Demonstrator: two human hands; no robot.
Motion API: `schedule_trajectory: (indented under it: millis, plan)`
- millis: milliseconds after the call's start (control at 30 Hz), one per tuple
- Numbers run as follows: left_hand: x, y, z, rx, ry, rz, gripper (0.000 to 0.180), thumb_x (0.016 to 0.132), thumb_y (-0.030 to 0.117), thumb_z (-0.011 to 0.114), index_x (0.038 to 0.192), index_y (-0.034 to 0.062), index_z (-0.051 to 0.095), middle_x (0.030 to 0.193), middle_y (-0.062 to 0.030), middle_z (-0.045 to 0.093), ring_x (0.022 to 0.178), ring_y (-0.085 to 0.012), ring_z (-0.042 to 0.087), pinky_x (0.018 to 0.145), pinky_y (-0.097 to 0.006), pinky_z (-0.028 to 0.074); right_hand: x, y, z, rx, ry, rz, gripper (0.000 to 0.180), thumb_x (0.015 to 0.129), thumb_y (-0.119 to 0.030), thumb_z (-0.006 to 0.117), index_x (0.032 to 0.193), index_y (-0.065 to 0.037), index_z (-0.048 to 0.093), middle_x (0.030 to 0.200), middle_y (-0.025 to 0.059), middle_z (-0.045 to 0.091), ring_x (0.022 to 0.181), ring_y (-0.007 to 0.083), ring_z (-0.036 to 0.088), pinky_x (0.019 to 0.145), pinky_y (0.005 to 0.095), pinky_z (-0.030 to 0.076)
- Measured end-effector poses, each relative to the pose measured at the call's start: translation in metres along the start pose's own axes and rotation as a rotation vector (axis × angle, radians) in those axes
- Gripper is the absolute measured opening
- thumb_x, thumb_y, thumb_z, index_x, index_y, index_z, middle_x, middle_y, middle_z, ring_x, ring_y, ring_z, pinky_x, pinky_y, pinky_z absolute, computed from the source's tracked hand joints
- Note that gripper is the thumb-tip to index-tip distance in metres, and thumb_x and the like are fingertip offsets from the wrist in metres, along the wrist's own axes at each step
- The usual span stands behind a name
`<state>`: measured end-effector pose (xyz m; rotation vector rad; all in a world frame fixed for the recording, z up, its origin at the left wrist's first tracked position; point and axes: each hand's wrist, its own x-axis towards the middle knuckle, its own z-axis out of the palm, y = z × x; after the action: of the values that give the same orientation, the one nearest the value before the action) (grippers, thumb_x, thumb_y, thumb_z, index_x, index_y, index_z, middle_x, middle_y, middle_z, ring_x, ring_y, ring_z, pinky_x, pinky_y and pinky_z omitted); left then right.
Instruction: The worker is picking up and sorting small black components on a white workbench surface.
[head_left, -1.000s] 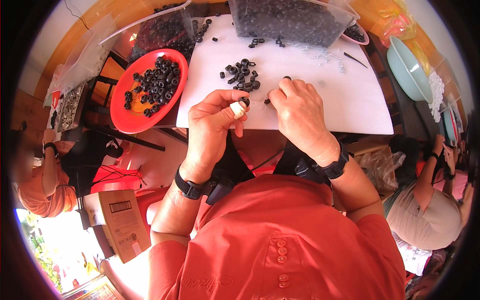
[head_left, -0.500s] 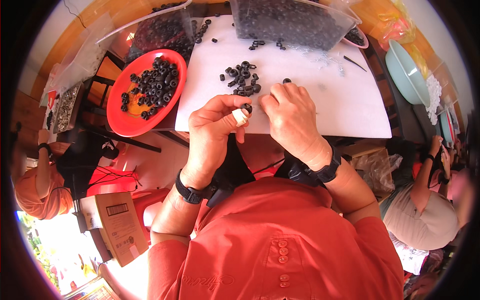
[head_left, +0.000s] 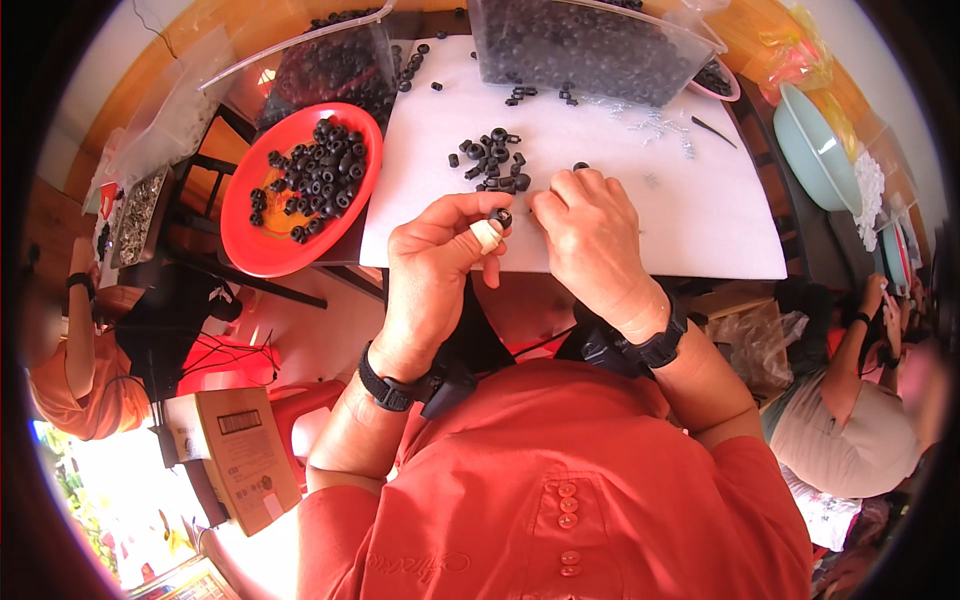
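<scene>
My left hand (head_left: 440,260) pinches a small black rubber ring (head_left: 500,216) between thumb and fingertips, one finger wrapped in tape. My right hand (head_left: 590,235) is closed right beside it, fingertips meeting the ring; whether it holds a small part is hidden. Both hands hover over the near edge of a white board (head_left: 700,220). A loose pile of black rings (head_left: 492,160) lies on the board just beyond the hands. A single ring (head_left: 581,166) lies above my right hand.
A red plate (head_left: 265,250) holding several black rings sits at the left. Clear plastic bags of black rings (head_left: 590,45) stand at the back. Small metal pins (head_left: 650,125) lie scattered on the board. A teal bowl (head_left: 815,150) is at the right. Other people sit at both sides.
Both hands have stayed together at the board's near edge, with only small finger shifts around the ring. The view has moved slightly.
</scene>
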<state>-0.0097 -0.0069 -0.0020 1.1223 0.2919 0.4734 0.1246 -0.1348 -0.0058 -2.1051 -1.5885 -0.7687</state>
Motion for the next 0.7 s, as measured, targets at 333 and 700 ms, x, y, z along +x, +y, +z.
schedule_trajectory:
  millis: [333, 700]
  plan:
    - [0.001, 0.001, 0.002, -0.013, 0.019, 0.007, 0.021, 0.093, 0.0, 0.065, 0.113, -0.0048, 0.067, 0.091, -0.0084, 0.068, 0.072, -0.0116, 0.061, 0.056, -0.023, 0.05, -0.005, 0.005, 0.002, 0.054, 0.042, -0.023, 0.015, 0.072, -0.005, 0.068, 0.085, -0.007, 0.06, 0.086, 0.0059, 0.056, 0.084, 0.0252, 0.055, 0.073, 0.0378, 0.042]
    - [0.001, -0.005, 0.021, -0.085, -0.052, -0.082, 0.019, 0.095, 0.002, 0.062, 0.113, -0.0057, 0.065, 0.094, -0.0109, 0.067, 0.075, -0.0131, 0.062, 0.057, -0.024, 0.05, -0.002, 0.01, -0.02, 0.781, 0.166, 0.295, 0.011, 0.086, 0.0, 0.067, 0.089, -0.005, 0.057, 0.079, 0.0081, 0.058, 0.071, 0.0265, 0.059, 0.063, 0.0375, 0.045]
